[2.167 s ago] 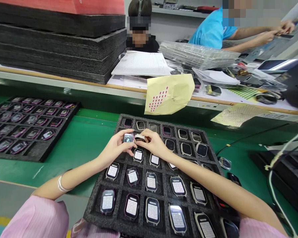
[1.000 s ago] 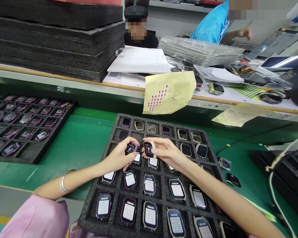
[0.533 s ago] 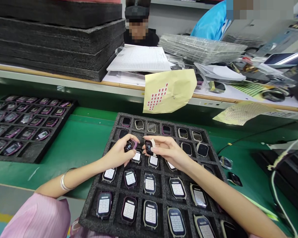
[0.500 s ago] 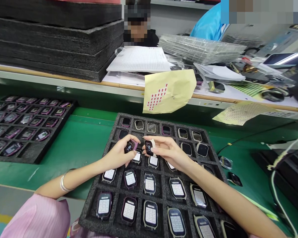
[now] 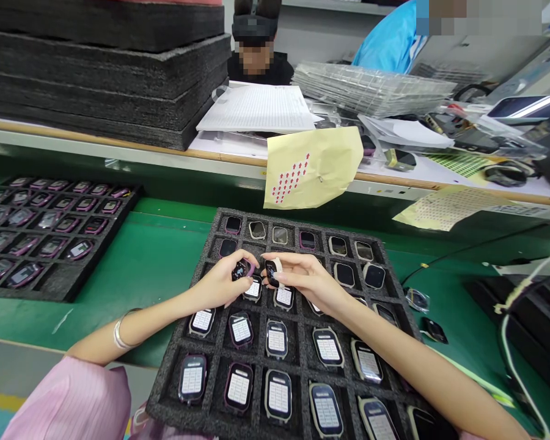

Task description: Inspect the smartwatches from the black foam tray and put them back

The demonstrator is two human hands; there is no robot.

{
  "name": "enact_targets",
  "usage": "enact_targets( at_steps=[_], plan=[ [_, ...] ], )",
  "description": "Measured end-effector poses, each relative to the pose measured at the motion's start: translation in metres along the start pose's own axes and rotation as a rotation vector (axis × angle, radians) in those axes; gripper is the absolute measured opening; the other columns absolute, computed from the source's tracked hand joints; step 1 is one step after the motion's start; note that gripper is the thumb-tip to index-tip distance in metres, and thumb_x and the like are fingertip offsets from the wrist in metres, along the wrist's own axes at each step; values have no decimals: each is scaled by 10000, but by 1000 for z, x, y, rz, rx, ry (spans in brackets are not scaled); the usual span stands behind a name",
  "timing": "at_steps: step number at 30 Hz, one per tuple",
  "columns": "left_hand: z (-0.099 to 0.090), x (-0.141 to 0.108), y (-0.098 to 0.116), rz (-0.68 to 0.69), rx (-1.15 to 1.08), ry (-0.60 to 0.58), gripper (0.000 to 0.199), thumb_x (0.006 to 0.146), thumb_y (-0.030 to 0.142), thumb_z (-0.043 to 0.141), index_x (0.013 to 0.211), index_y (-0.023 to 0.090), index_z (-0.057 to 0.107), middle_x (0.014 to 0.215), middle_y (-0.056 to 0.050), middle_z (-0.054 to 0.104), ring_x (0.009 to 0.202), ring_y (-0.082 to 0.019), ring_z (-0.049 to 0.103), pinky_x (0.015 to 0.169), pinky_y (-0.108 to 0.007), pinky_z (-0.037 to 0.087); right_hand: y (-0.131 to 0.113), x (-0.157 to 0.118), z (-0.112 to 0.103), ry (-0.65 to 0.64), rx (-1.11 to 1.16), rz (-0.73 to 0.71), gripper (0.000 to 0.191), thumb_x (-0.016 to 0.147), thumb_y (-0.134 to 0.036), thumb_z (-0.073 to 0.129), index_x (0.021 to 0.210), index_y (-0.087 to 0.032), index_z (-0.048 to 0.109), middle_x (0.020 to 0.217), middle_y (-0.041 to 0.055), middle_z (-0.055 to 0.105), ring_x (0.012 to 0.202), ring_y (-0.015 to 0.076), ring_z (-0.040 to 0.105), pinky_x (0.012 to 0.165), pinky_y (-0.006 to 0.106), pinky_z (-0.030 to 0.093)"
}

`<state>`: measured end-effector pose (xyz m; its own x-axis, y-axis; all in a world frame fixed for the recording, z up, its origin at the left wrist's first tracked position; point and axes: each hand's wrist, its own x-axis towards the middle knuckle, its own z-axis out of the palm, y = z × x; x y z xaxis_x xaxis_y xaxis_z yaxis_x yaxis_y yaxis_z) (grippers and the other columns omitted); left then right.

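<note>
My left hand [image 5: 227,276] is closed around a purple-framed smartwatch [image 5: 241,269], its dark face lit with small figures. Close beside it, my right hand [image 5: 297,272] pinches a light-framed smartwatch [image 5: 272,272] between thumb and fingers, its screen also lit. Both are held above a black foam tray [image 5: 220,362] divided into square compartments. Most compartments hold watch bodies without straps. In the nearer rows, many screens show a white grid, as on one watch [image 5: 278,396]; those in the far rows are dark. My hands and forearms hide some compartments.
Another foam tray [image 5: 68,287] of purple watches lies left on the green bench [image 5: 123,269]. Thick black foam trays [image 5: 119,79] are stacked on the shelf, beside papers [image 5: 261,110] and clear plastic trays [image 5: 366,91]. A yellow sticker sheet [image 5: 311,168] hangs down. A person [image 5: 256,61] is opposite.
My right hand and its watch have shifted slightly left, and the watch has turned a little. The left hand's watch has moved slightly right. Both stay held.
</note>
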<state>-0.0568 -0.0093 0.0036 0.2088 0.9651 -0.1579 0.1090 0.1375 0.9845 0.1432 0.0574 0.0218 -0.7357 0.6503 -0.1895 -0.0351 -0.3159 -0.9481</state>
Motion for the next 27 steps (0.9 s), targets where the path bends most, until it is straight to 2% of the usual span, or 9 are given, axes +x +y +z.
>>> enact_targets(
  at_steps=[5,9,12,14,20,23,27],
  plan=[
    [-2,2,1,48,30,2,236,807,170,511,1035,188,451,635,86,450,351,-41,451,347,-150,362,-1,-1,1,27,-56,9,450,744,-265,762,1168,-164,651,965,87,713,885,212,669,891,386,477],
    [-3,2,4,53,9,10,237,774,138,511,1004,181,472,706,71,458,349,-24,444,339,-151,342,-5,-2,2,44,-58,8,443,733,-273,770,1150,-169,664,938,79,719,868,215,674,884,394,486],
    [-5,2,6,107,13,65,286,746,107,514,1022,175,495,730,65,466,405,-29,486,419,-166,415,-7,-4,2,26,-47,20,451,725,-264,779,1151,-172,665,937,81,720,853,209,677,846,366,498],
    [-6,2,7,104,18,92,281,735,97,507,1006,170,507,702,71,461,398,-31,479,426,-171,415,-8,-5,3,28,-44,21,442,722,-256,780,1141,-168,671,936,83,721,854,210,678,831,353,501],
    [-4,-1,8,69,-25,50,300,744,116,534,1034,184,500,741,63,488,415,-47,525,430,-181,440,-8,-7,4,-17,-39,11,415,745,-236,761,1142,-162,663,940,80,721,876,206,679,846,344,505],
    [-4,0,6,62,-57,68,334,744,149,592,1064,177,499,756,47,525,485,-71,566,503,-210,498,-7,-5,2,-21,9,36,410,781,-257,735,1169,-170,637,981,86,717,906,219,683,870,369,513],
    [-6,4,6,12,-241,43,461,716,179,652,1140,168,472,836,-2,562,657,-129,607,568,-263,551,-5,-3,-2,-24,144,118,366,836,-250,677,1185,-165,608,1072,114,694,1038,257,648,959,452,479]
  ],
)
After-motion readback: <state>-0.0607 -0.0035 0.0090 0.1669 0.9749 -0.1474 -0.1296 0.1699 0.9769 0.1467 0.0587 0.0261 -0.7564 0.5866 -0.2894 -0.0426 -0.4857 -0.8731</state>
